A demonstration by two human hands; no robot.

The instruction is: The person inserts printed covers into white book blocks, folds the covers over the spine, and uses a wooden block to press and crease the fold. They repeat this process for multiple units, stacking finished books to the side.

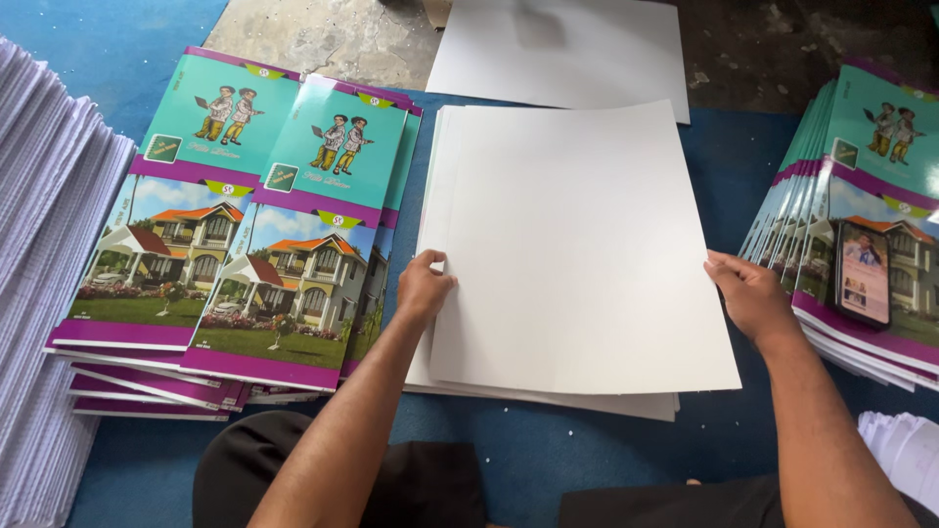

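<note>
A stack of large white sheets (pixel 572 244) lies on the blue floor mat (pixel 548 460) in front of me. The top sheet sits slightly skewed over the pile. My left hand (pixel 423 286) grips the top sheet's left edge, fingers curled over it. At the right edge, my right hand (pixel 748 293) pinches the same sheet. My knees in dark trousers show at the bottom.
Piles of teal and purple printed book covers (pixel 245 244) lie at the left, another pile (pixel 861 225) at the right with a phone (pixel 863 273) on top. Stacked white paper (pixel 44 274) fills the far left. More white sheets (pixel 562 49) lie behind.
</note>
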